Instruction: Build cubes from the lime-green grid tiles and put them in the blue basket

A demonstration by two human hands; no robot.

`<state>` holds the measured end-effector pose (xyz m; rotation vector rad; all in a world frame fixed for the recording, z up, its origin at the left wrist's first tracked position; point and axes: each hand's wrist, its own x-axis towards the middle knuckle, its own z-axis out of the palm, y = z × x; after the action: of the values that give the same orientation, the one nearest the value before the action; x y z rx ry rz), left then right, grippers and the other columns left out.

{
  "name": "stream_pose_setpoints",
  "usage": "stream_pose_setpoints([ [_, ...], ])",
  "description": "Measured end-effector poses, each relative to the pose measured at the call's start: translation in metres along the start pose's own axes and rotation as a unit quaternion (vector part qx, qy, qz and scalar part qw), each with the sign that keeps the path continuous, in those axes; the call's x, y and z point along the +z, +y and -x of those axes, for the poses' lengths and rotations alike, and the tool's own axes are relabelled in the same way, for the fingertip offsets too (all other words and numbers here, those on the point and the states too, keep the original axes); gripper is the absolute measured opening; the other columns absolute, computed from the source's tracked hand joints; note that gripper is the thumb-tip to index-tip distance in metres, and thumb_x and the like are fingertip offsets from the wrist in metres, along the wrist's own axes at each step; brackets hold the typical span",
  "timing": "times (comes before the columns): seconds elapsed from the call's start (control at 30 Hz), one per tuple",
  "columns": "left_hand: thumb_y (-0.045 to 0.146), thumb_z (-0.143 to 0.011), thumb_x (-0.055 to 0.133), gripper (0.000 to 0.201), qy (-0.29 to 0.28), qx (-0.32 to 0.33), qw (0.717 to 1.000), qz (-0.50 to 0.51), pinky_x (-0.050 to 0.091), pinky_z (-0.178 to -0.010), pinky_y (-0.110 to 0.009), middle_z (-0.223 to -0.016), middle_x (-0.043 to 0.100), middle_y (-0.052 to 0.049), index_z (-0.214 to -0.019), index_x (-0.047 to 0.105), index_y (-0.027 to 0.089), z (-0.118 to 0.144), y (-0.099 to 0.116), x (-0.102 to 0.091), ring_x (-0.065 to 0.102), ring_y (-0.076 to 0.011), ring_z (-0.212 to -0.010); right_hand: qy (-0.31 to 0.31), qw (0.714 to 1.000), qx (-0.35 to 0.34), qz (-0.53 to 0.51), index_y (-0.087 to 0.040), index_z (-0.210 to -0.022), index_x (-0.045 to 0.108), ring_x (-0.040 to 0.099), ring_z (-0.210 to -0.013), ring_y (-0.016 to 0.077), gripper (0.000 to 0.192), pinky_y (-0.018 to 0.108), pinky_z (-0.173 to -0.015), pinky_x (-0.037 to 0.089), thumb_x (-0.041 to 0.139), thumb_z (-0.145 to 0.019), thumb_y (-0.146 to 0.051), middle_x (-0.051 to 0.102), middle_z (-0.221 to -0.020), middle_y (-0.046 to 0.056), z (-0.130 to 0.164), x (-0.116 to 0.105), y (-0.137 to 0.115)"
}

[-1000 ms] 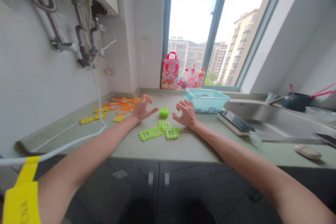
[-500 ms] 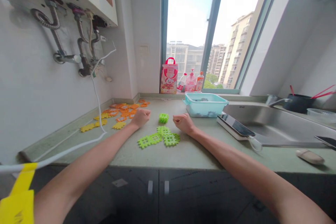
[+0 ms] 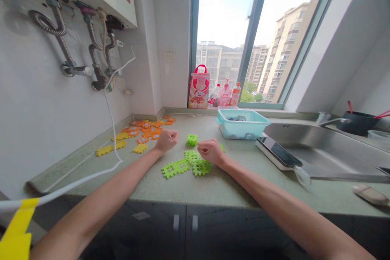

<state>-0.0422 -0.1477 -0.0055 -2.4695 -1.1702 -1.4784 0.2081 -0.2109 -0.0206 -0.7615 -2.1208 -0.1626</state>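
Now both fists stay clenched around nothing, the right hand (image 3: 211,151) having drifted closer to the left hand (image 3: 166,139), above the flat green tiles (image 3: 185,162) strung left-to-right at frame centre.

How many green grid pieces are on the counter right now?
4 clearly: a small block between the fists, and three flat tiles at and. A green sliver behind the right hand may be another.
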Motion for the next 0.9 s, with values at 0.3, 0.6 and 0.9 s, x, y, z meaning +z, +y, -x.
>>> stream_pose_setpoints([
  [0.3,0.026,-0.08,0.05,0.037,-0.026,0.001,0.999,0.02,0.015,-0.053,-0.028,-0.053,0.02,0.005,-0.053,0.024,0.021,0.005,0.011,0.003,0.024,-0.01,-0.051,0.031,0.998,0.036,-0.045,-0.021,-0.055,0.023,0.019,-0.053,0.0083,0.042,0.026,-0.052,0.018,0.05,-0.085,-0.013,0.024,-0.054,-0.006,-0.003,-0.004,-0.014],
  [0.6,0.034,-0.088,0.057,0.045,-0.12,0.029,0.992,-0.038,0.02,-0.052,-0.028,-0.047,0.031,0.005,-0.051,0.037,0.019,0.023,0.043,-0.034,0.03,-0.0105,-0.047,0.008,0.998,0.006,-0.059,-0.02,-0.052,0.031,0.025,-0.051,0.0085,0.041,0.027,-0.053,0.02,0.051,-0.087,-0.011,0.031,-0.052,-0.006,-0.005,-0.013,-0.023],
  [0.9,0.054,-0.094,0.072,0.058,-0.312,0.008,0.947,-0.069,0.04,-0.118,-0.045,-0.158,0.054,-0.005,-0.149,0.06,0.039,0.102,0.115,-0.118,0.053,-0.0297,-0.141,-0.128,0.991,-0.006,-0.035,-0.026,-0.122,0.071,0.064,-0.115,0.0289,0.031,0.047,-0.102,0.05,0.072,-0.092,-0.032,0.069,-0.129,0.013,0.039,-0.071,-0.065],
])
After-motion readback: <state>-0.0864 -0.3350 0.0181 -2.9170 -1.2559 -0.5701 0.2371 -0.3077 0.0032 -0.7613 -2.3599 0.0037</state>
